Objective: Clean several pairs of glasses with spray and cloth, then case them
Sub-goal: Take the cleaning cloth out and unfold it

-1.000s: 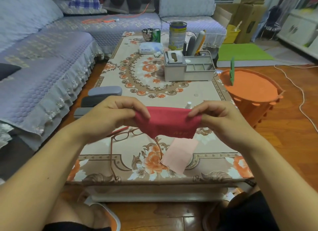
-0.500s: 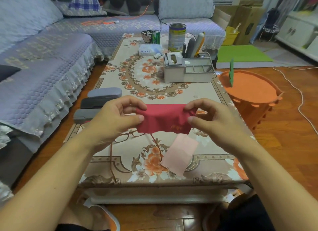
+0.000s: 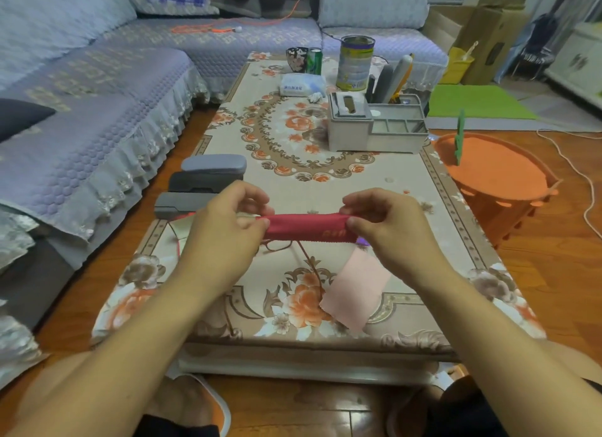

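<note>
- The red cleaning cloth (image 3: pixel 308 228) hangs above the near half of the coffee table (image 3: pixel 384 189), folded into a narrow band. The left hand (image 3: pixel 224 223) pinches its left end and the right hand (image 3: pixel 384 223) pinches its right end, both between thumb and fingertips.
- Risk: either pinch is shallow. If one slips, the fold likely opens and the cloth drops.
- The thin-framed glasses (image 3: pixel 286 246) lie on the table directly beneath the cloth, partly hidden. Risk: a lowered hand may press the frame or smear a lens.
- The pink cloth (image 3: pixel 356 290) lies just beside the glasses, near the table edge. Risk: a sweeping forearm could push it off.
- Three grey cases (image 3: pixel 211 166) lie at the left edge. Risk: a nudge may tip the nearest one off.
</note>
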Tool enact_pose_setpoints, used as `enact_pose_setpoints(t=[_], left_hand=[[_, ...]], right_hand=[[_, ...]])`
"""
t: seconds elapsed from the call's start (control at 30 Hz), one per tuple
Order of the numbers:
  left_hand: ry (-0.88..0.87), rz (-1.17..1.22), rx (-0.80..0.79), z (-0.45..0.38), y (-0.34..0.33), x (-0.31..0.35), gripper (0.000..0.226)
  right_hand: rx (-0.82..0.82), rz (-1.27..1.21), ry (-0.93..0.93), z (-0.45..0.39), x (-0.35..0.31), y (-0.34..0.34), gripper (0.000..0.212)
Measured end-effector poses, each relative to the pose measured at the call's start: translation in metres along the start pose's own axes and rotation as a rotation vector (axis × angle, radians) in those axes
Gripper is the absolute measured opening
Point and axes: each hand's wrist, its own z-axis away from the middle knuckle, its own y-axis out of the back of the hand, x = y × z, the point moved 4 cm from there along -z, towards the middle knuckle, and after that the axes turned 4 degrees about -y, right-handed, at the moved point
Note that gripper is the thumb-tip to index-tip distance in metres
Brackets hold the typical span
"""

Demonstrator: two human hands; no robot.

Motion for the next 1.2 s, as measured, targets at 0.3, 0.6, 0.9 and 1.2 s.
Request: enact_pose_setpoints(t=[0.3, 0.6, 0.9, 1.2], left_hand=[[0.023, -0.309, 0.144, -0.016, 0.066, -0.058, 0.026], [0.169, -0.106, 0.144, -0.038, 0.080, -0.138, 0.034], [-0.012, -0.579, 0.084, -0.033, 0.054, -0.157, 0.019], [-0.072, -0.747, 0.011, -0.033, 0.045, -0.164, 0.012]], right_hand=[[-0.199, 0.633, 0.212, -0.055, -0.051, -0.106, 0.031], [-0.323, 0.321, -0.078, -0.105, -0.025, -0.178, 0.005], [-0.153, 0.741, -0.008, -0.110, -0.002, -0.203, 0.020], [-0.156, 0.911, 0.173, -0.097, 0.009, -0.219, 0.011]])
